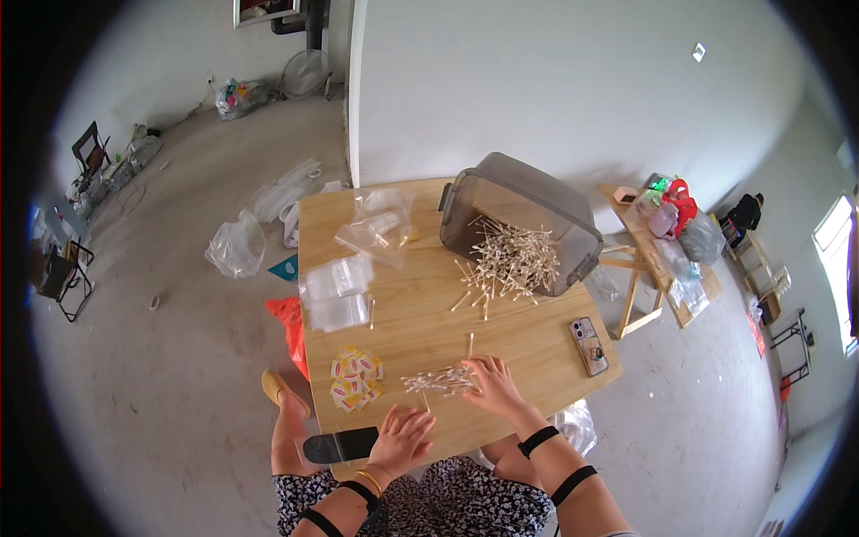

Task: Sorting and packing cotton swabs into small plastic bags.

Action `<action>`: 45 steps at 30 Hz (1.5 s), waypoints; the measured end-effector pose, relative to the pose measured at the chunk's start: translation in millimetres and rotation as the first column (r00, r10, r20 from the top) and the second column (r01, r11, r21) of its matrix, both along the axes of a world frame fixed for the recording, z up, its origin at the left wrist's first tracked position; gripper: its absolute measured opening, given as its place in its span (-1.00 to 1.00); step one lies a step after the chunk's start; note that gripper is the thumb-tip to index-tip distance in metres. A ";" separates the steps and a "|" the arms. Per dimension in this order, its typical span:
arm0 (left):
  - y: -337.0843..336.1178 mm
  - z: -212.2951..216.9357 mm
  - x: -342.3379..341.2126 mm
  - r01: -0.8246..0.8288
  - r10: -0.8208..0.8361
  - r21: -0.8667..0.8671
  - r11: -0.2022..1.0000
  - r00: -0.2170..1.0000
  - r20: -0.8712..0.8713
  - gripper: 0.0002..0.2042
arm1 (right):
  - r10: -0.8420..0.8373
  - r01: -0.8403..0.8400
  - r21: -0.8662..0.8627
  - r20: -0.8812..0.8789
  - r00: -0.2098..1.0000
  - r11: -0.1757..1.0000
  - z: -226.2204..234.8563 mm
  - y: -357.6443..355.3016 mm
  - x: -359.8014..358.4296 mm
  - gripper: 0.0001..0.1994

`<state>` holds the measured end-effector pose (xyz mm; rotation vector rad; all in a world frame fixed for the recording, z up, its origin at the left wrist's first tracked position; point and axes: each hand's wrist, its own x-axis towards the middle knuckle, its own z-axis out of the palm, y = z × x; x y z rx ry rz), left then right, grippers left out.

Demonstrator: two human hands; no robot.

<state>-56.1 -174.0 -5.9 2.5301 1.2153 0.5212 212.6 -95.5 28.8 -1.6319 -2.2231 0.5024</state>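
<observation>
A loose bundle of cotton swabs lies near the front of the wooden table. My right hand is curled around the right end of this bundle. My left hand rests at the table's near edge, fingers stretched out and close together, with one stray swab by its fingertips. Beside that hand lies a black rounded pad with clear plastic over it. Small yellow-and-white printed cards are heaped to the left. Farther back, a grey translucent bin lies on its side, many swabs spilling from it.
Clear plastic bags are stacked at the table's left, with more bags behind. A phone lies at the right edge. A second table holds bags and a red item. A red bag hangs by the left edge.
</observation>
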 end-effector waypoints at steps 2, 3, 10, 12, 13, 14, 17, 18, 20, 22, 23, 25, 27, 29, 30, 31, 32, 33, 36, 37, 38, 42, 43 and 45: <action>-0.8 0.6 -0.1 0.023 -0.024 0.018 1.000 0.999 0.025 -0.51 | -0.022 0.022 0.011 0.007 1.000 1.000 -3.9 -3.0 1.9 -0.34; 1.2 2.7 1.6 0.028 -0.028 0.017 0.999 0.999 0.023 -0.51 | -0.043 0.042 0.023 0.016 0.999 0.999 -5.7 -4.2 3.6 -0.32; 49.2 11.9 48.0 0.156 -0.146 0.055 0.986 0.978 -0.147 -0.42 | -0.041 0.041 -0.040 0.012 0.999 0.998 -10.7 1.8 5.5 -0.24; 66.9 19.8 56.0 0.153 -0.109 0.182 0.971 0.967 -0.229 -0.36 | 0.000 0.002 -0.061 0.029 1.000 0.998 -12.3 4.1 9.5 -0.18; 73.2 24.1 57.3 0.061 -0.029 0.155 0.986 0.979 -0.200 -0.28 | -0.006 0.008 -0.066 0.027 1.000 0.998 -10.9 4.7 10.2 -0.18; 78.3 28.3 57.7 -0.032 0.054 0.125 0.992 0.983 -0.174 -0.20 | 0.012 -0.008 -0.063 0.066 0.998 0.998 -9.8 5.6 10.4 -0.16; 93.2 33.6 34.1 -0.057 0.059 -0.072 0.996 0.998 0.018 -0.01 | 0.062 -0.057 -0.041 0.117 0.991 0.997 -11.1 11.0 12.3 -0.13; 96.1 30.7 26.6 -0.051 0.052 -0.074 0.996 0.999 0.012 -0.01 | 0.091 -0.089 -0.022 0.138 0.986 0.996 -12.1 12.6 13.9 -0.13; 99.0 25.2 11.4 0.071 -0.090 -0.173 0.982 0.991 -0.102 0.11 | 0.099 -0.095 -0.038 0.123 0.987 0.995 -11.2 17.4 12.0 -0.16; 102.6 22.8 9.9 0.094 -0.118 -0.207 0.974 0.987 -0.106 0.10 | 0.102 -0.096 -0.052 0.115 0.988 0.994 -10.9 19.3 11.0 -0.19; 105.5 23.6 11.4 0.118 -0.145 -0.238 0.964 0.984 -0.101 0.10 | 0.100 -0.096 -0.042 0.099 0.990 0.994 -11.5 19.9 10.0 -0.24; 112.1 26.1 17.0 0.139 -0.174 -0.251 0.958 0.977 -0.121 0.07 | 0.095 -0.092 -0.035 0.082 0.992 0.995 -13.0 19.3 8.7 -0.29; 113.9 22.5 21.2 0.156 -0.197 -0.262 0.952 0.970 -0.141 0.03 | 0.070 -0.071 0.024 0.036 0.997 0.997 -14.2 18.8 6.9 -0.40; 115.1 7.6 16.9 0.092 -0.110 -0.211 0.973 0.991 -0.080 -0.08 | 0.069 -0.069 0.004 0.019 0.997 0.998 -9.1 17.9 -2.5 -0.43; 114.2 7.1 22.1 0.096 -0.115 -0.212 0.972 0.990 -0.078 -0.08 | 0.051 -0.050 -0.020 0.017 0.999 0.999 -8.0 15.9 -1.9 -0.46; 112.5 6.2 30.4 0.054 -0.065 -0.205 0.977 0.997 -0.048 -0.14 | 0.047 -0.046 -0.021 0.018 0.999 0.999 -9.0 14.8 -2.1 -0.46; 110.5 5.4 38.3 0.011 -0.015 -0.199 0.980 1.000 -0.017 -0.20 | 0.031 -0.031 -0.012 0.034 0.999 0.999 -9.6 13.4 -3.6 -0.48; 106.3 2.7 44.4 0.012 -0.015 -0.200 0.980 1.000 -0.017 -0.20 | 0.018 -0.018 -0.003 0.047 0.999 1.000 -10.3 11.6 -5.7 -0.50; 91.7 -9.9 58.2 0.024 -0.025 -0.063 0.998 0.999 -0.028 -0.25 | -0.013 0.015 0.039 -0.060 0.998 0.999 -18.9 7.5 -9.9 -0.53; 87.0 -13.2 60.0 0.003 0.000 0.032 0.999 0.998 -0.068 -0.26 | -0.014 0.016 0.038 -0.060 0.998 0.999 -20.2 6.5 -8.9 -0.53; 84.3 -16.5 61.4 -0.015 0.028 0.127 0.992 0.994 -0.107 -0.27 | -0.016 0.021 0.065 -0.078 0.997 0.998 -21.2 5.3 -7.4 -0.56; 81.2 -13.5 65.0 -0.042 0.058 0.103 0.994 0.985 -0.163 -0.29 | -0.038 0.046 0.076 -0.104 0.994 0.996 -21.0 -0.8 1.3 -0.64; 81.0 -13.1 65.8 -0.044 0.062 0.105 0.993 0.983 -0.173 -0.29 | -0.039 0.047 0.077 -0.105 0.994 0.996 -21.0 -2.1 2.3 -0.64; 80.8 -12.2 66.5 -0.046 0.065 0.109 0.993 0.981 -0.183 -0.29 | -0.083 0.091 0.092 -0.085 0.993 0.992 -22.1 -5.1 4.1 -0.72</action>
